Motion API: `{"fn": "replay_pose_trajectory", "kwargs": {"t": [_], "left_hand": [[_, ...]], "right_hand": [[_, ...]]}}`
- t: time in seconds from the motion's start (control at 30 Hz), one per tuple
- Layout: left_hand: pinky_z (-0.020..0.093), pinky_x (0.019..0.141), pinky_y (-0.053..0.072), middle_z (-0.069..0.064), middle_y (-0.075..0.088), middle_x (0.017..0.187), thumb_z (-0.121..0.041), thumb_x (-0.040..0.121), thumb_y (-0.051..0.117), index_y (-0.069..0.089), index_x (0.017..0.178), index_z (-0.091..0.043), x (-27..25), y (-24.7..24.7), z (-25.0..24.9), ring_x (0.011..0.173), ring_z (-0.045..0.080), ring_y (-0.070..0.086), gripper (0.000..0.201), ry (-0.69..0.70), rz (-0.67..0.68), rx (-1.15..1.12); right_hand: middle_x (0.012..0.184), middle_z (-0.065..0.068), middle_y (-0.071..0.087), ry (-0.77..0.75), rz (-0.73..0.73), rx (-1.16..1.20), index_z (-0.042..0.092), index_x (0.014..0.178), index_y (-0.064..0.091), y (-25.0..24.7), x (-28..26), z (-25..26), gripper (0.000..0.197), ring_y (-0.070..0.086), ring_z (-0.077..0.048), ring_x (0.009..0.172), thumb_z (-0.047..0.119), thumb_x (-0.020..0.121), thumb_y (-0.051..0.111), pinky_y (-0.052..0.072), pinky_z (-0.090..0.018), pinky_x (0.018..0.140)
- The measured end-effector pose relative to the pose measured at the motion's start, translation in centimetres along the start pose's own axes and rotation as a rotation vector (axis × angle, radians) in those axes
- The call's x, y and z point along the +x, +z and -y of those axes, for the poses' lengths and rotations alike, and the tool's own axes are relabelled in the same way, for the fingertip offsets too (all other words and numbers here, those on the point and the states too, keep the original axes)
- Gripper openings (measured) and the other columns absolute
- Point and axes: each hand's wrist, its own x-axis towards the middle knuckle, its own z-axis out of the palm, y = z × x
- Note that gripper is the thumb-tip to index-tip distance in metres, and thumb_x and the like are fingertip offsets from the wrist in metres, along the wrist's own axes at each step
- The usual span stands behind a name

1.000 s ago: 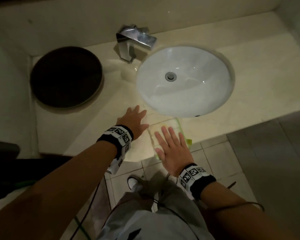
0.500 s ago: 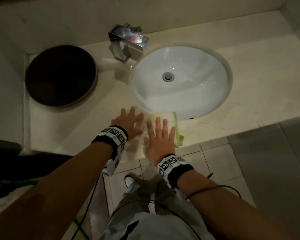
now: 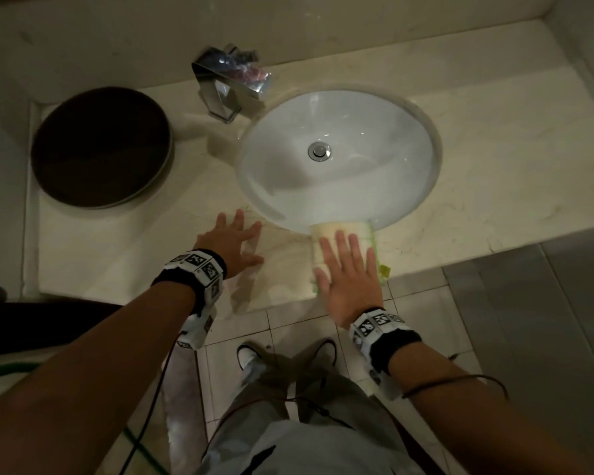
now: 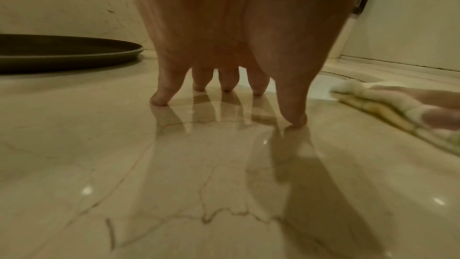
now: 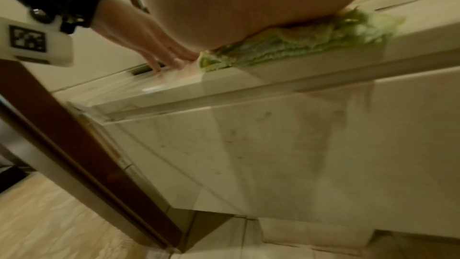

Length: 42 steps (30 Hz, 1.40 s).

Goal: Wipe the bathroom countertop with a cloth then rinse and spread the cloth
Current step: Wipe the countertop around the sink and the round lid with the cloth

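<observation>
The right hand (image 3: 348, 275) hides most of the cloth (image 3: 340, 231); its fingers cannot be seen from the right wrist.

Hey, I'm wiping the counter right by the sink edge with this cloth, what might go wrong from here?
The cloth under your flat right hand already overhangs the sink rim, so another push may slide it into the basin.

Its near end sits at the countertop front edge, and a pull back could drag it off onto the floor.

Your left hand leans on fingertips on glossy stone and might slip.
</observation>
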Motion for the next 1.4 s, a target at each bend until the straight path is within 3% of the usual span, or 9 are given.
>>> {"fn": "replay_pose_trajectory", "kwargs": {"t": [0.17,0.37,0.5,0.63,0.73,0.83,1.0,1.23,1.4], "left_hand": [[0.061,0.112,0.022,-0.005,-0.014,0.160,-0.061,0.088,0.051,0.004,0.150,-0.044,-0.2,0.1,-0.2,0.147,0.028,-0.010,0.079,-0.017,-0.014,-0.021],[0.061,0.113,0.020,-0.005,-0.014,0.160,-0.058,0.089,0.052,0.005,0.150,-0.043,-0.3,-0.2,-0.7,0.147,0.028,-0.011,0.079,-0.037,0.001,-0.047],[0.060,0.113,0.021,-0.005,-0.014,0.160,-0.058,0.089,0.052,0.005,0.151,-0.042,-0.3,-0.1,-0.6,0.147,0.028,-0.011,0.079,-0.044,0.002,-0.045],[0.054,0.116,0.019,0.000,-0.012,0.161,-0.058,0.090,0.050,0.003,0.152,-0.037,-0.4,-0.4,-1.0,0.147,0.033,-0.007,0.081,-0.041,0.009,0.026],[0.046,0.118,0.018,0.010,-0.001,0.161,-0.049,0.092,0.054,0.012,0.153,-0.027,-0.5,-0.7,-2.2,0.147,0.035,0.003,0.077,-0.036,-0.028,0.057],[0.042,0.116,0.024,0.011,0.020,0.157,-0.038,0.093,0.054,0.032,0.146,-0.022,-0.9,-0.3,-5.2,0.143,0.031,0.019,0.060,0.040,-0.154,0.004],[0.037,0.118,0.016,0.002,0.012,0.161,-0.044,0.096,0.048,0.021,0.151,-0.028,-1.6,1.0,-11.4,0.147,0.024,0.012,0.064,0.184,-0.184,-0.035],[0.044,0.118,0.021,-0.003,0.016,0.160,-0.053,0.093,0.048,0.020,0.151,-0.034,-0.9,0.9,-14.5,0.146,0.027,0.016,0.067,0.182,-0.082,0.015],[0.049,0.115,0.024,-0.004,0.014,0.160,-0.054,0.094,0.045,0.018,0.151,-0.036,-0.9,1.0,-14.8,0.146,0.029,0.014,0.065,0.184,-0.059,0.099]], "right_hand": [[0.163,-0.001,-0.007,0.126,-0.062,-0.014,0.031,0.155,-0.001,-1.0,-0.5,-6.8,0.063,-0.008,-0.023,0.149,0.052,0.095,0.005,-0.002,-0.050,0.120],[0.161,-0.007,-0.015,0.226,-0.055,0.036,0.027,0.153,-0.010,-0.7,-0.1,-4.6,0.064,-0.015,-0.029,0.148,0.051,0.095,-0.001,-0.006,-0.054,0.118],[0.160,-0.010,-0.018,0.105,-0.014,0.046,0.025,0.152,-0.013,0.0,-0.3,-1.1,0.061,-0.018,-0.033,0.146,0.048,0.099,0.007,-0.006,-0.057,0.117],[0.162,-0.013,0.006,-0.024,-0.041,0.065,0.021,0.154,0.015,1.1,-0.8,2.7,0.063,0.004,-0.037,0.148,0.046,0.097,0.021,0.005,-0.061,0.116],[0.162,-0.012,0.005,-0.101,-0.052,0.018,0.022,0.154,0.014,1.4,-1.1,2.5,0.062,0.003,-0.035,0.149,0.046,0.098,0.023,0.006,-0.059,0.117],[0.162,-0.008,0.008,-0.160,-0.070,0.021,0.024,0.154,0.014,1.3,-1.1,0.9,0.060,0.003,-0.029,0.149,0.047,0.099,0.024,0.005,-0.055,0.118],[0.162,-0.001,-0.003,-0.088,-0.046,0.007,0.027,0.154,0.007,0.2,-1.2,-3.2,0.060,-0.006,-0.023,0.149,0.050,0.099,0.018,-0.003,-0.049,0.119],[0.162,0.000,-0.011,0.183,-0.040,-0.021,0.030,0.154,-0.004,-3.0,-1.3,-15.3,0.065,-0.010,-0.022,0.149,0.056,0.094,-0.001,-0.004,-0.048,0.120],[0.162,-0.006,-0.010,0.244,-0.064,-0.017,0.026,0.155,-0.003,-2.9,-0.8,-15.0,0.063,-0.011,-0.028,0.149,0.051,0.097,0.005,-0.007,-0.051,0.118]]}}
